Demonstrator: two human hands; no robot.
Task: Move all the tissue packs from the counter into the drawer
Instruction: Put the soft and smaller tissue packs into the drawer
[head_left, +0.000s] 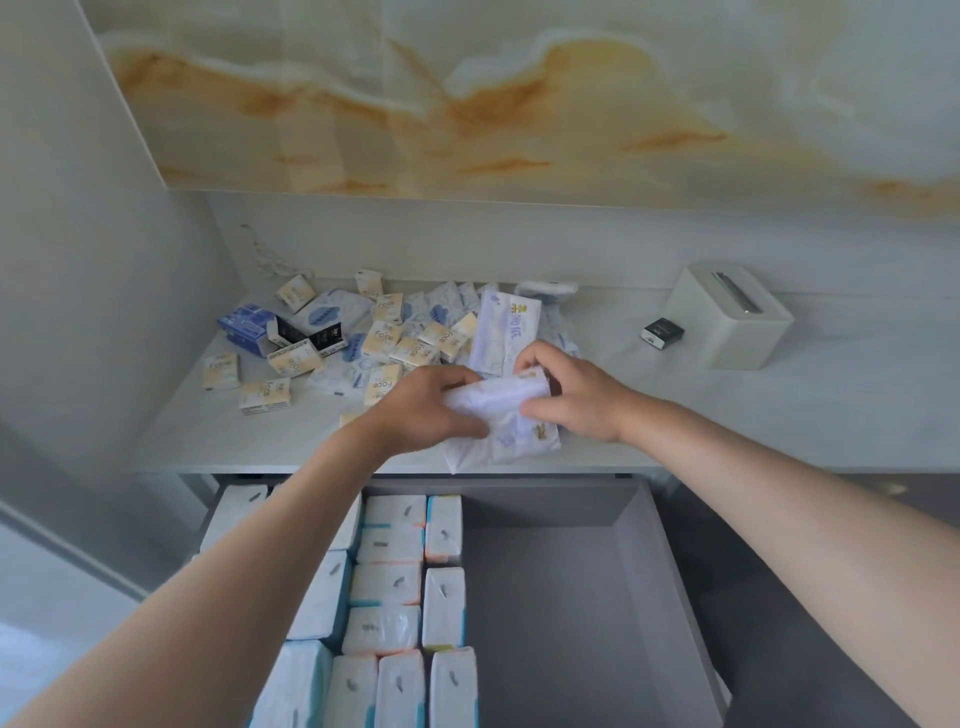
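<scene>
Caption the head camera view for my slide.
Left hand and right hand grip a tissue pack at the counter, drawer open below.

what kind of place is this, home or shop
Probably a home, at a built-in storage nook: a pale counter with a white tissue box, a marble-look wall panel behind, and an open drawer of household tissue packs below.

The pale table (779, 415) carries scattered tissue packs (387, 340) mid-frame, a blue box (244, 319) left of them, and a white box (727, 322) and small black box (662, 331) at right.
</scene>
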